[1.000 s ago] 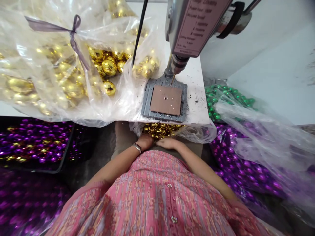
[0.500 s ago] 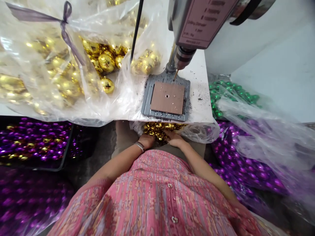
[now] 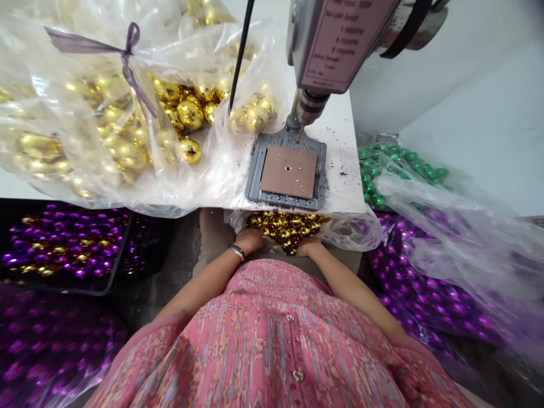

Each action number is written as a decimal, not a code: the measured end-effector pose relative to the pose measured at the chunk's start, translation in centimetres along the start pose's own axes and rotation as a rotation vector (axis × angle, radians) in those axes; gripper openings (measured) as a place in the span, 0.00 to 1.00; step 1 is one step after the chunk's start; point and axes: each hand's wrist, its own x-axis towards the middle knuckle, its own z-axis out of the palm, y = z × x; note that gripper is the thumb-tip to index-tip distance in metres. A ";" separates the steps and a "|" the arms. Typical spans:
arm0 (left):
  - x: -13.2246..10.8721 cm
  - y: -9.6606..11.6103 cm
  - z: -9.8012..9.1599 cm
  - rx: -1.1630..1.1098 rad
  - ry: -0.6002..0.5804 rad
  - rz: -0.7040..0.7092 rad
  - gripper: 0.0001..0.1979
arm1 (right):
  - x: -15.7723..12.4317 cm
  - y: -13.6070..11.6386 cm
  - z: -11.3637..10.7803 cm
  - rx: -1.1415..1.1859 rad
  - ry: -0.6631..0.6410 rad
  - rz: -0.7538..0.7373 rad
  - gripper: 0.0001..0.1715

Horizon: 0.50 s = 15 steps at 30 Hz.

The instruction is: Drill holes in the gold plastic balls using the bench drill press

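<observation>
A clear plastic bag (image 3: 352, 231) of small shiny gold balls (image 3: 293, 226) rests in the lap, just below the table's front edge. My left hand (image 3: 250, 241), with bracelets at the wrist, is closed on the bag's near left edge. On the other side, my right hand (image 3: 309, 247) is against the near right part of the gold balls; its fingers are hidden among the balls and plastic. Above the bag stands a drill press (image 3: 335, 51), its thin bit (image 3: 301, 134) raised over a brown square plate (image 3: 289, 173) with a hole in it.
Large gold mirror balls (image 3: 190, 114) fill a clear plastic bag on the table (image 3: 346, 187) at left. Dark shavings lie around the drill base (image 3: 253, 190). A black crate (image 3: 106, 289) of purple and gold balls stands left; bagged green balls (image 3: 395, 164) and purple balls (image 3: 425, 289) lie right.
My hands have moved apart, the left one leftward and the right one rightward. More of the gold balls in the lap show between them. The camera view has shifted slightly.
</observation>
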 end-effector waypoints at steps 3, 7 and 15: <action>0.1 -0.2 -0.1 0.006 0.007 0.029 0.17 | -1.0 1.3 -0.4 0.026 -0.066 0.014 0.23; -0.1 -0.5 -0.3 0.010 0.025 0.091 0.17 | -2.9 2.4 -0.9 0.043 -0.034 0.036 0.23; -0.7 -0.6 -0.1 0.048 -0.015 0.235 0.17 | -5.5 2.1 -1.7 0.037 -0.054 0.090 0.23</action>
